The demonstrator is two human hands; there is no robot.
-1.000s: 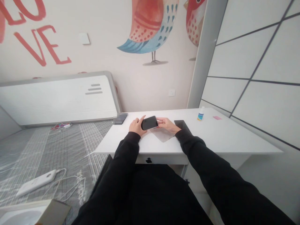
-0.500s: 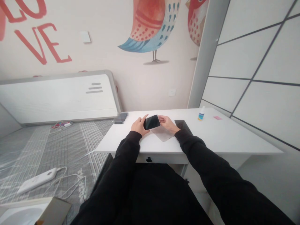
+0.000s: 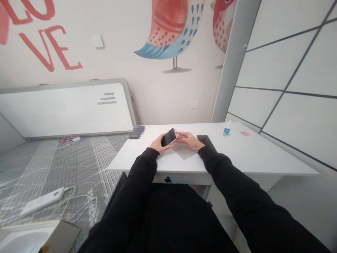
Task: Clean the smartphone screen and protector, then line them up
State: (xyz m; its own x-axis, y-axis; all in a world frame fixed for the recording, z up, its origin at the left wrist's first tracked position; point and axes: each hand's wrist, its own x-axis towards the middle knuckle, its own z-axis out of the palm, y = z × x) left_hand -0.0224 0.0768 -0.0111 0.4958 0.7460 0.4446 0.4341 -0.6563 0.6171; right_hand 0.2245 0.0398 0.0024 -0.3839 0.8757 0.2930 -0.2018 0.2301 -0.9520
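A smartphone [image 3: 168, 137] with a dark screen is held tilted above the white desk, its screen turned up and to the left. My left hand [image 3: 157, 144] grips it from the left side and lower edge. At its right edge are the closed fingers of my right hand [image 3: 191, 140], pressed against its side. Something clear and shiny shows along that edge, too small to make out. Beneath my right hand lies a greyish see-through sheet [image 3: 184, 153] on the desk. A dark flat item [image 3: 202, 139] is partly hidden behind my right wrist.
On the white desk [image 3: 250, 154] stand a small bottle [image 3: 226, 128] and, beside it, a pink slip [image 3: 245, 133]. A blurred dark item [image 3: 136, 132] lies at the far left corner. Left is a plastic-covered bed [image 3: 86, 158] with a power strip [image 3: 43, 200] and an opened box [image 3: 60, 235].
The smartphone has tipped more upright and turned, so its right side edge shows. My right fingers have moved farther along that side. The view has shifted slightly.
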